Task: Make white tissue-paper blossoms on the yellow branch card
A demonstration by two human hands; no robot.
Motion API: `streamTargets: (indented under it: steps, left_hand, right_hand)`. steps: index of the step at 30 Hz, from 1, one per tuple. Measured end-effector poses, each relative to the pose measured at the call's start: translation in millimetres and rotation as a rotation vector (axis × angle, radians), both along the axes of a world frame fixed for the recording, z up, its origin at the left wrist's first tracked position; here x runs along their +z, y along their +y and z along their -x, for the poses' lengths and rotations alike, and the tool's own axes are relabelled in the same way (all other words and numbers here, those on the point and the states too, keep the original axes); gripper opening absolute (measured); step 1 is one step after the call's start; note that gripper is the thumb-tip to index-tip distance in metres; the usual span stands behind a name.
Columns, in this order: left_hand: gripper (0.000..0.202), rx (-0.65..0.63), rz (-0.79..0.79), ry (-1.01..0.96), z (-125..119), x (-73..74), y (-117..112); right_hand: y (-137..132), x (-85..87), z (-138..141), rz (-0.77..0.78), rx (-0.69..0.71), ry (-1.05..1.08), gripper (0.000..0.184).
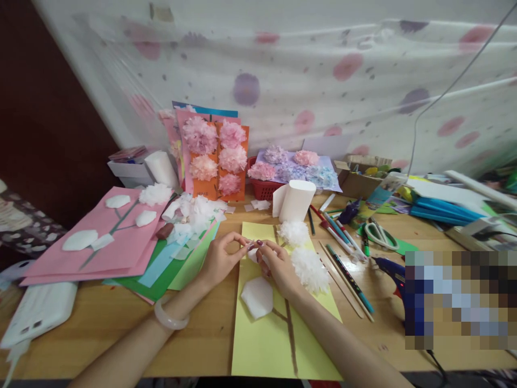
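Small white paper (251,244), pinched by left hand (223,260) and right hand (281,267); beneath: yellow card (258,350), brown stem (292,345), fluffy flowers (310,270).

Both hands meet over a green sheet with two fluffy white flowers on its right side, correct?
Not quite: the head view shows the sheet is yellow, not green. The left hand and right hand do meet over it, and the white flowers are on its right.

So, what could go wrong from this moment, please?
The nearer fluffy white paper flower sits close beside the right hand, so its petals might get crushed. The glue gun has its nozzle exposed near the pens; if hot, it might scorch them. The white paper roll stands on end and could tip if bumped.
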State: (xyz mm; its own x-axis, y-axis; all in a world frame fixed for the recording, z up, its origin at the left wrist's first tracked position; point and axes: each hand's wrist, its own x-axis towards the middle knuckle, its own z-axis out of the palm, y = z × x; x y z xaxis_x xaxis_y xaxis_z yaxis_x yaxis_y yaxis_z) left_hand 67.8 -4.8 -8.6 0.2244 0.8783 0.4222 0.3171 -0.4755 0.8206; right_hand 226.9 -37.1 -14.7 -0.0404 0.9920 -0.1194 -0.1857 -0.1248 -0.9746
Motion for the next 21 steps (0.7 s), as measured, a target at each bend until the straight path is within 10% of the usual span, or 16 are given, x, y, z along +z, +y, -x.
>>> streamTargets:
  steps: [21]
  left_hand:
    - [0.012,-0.07,-0.128,0.052,5.0,-4.7,3.0]
  right_hand:
    - [0.6,-5.0,-3.0,-0.097,0.008,-0.121,0.031]
